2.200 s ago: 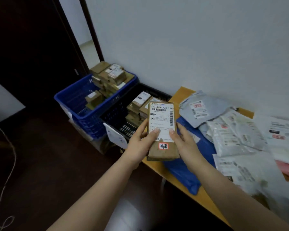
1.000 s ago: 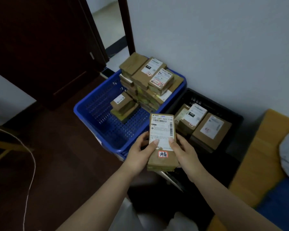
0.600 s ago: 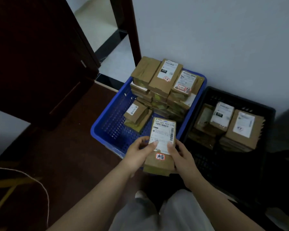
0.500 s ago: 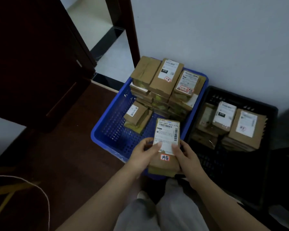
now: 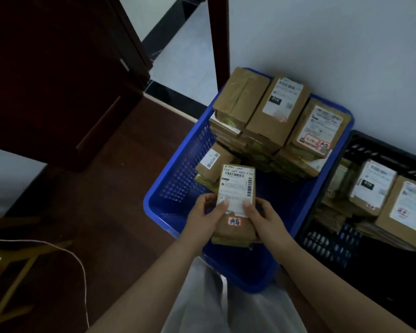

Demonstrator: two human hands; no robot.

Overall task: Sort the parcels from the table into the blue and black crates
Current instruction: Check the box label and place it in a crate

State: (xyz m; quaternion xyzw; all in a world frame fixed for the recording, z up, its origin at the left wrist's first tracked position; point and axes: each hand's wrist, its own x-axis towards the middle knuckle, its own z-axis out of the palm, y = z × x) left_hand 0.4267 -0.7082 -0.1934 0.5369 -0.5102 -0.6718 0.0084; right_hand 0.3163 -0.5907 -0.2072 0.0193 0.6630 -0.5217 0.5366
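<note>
Hands are gripping one brown parcel [image 5: 235, 207] from both sides, above the near end of the blue crate [image 5: 178, 179]. Left hand [image 5: 202, 221] is curling round the parcel's 9 o'clock edge, thumb pressing on the white label; right hand [image 5: 264, 218] is wrapping the 3 o'clock edge, thumb likewise on the label. Parcel is sitting between the palms, its long axis running 6 to 12 o'clock, far end sticking out past the fingers and tilting slightly toward 1 o'clock.

Judging by looks: a small taped cardboard box, stiff, probably light, with square edges giving firm purchase. Tape and label are looking glossy, so the side edges seem the better hold than the top face.

Beyond the hands, at 12 o'clock, a small stack of parcels [image 5: 214, 162] is lying on the crate floor; further still, taller stacks [image 5: 274, 116] are filling the far end against the wall. At 3 o'clock the black crate [image 5: 360, 150] is standing just beside the blue one, holding more boxes [image 5: 370, 186].
</note>
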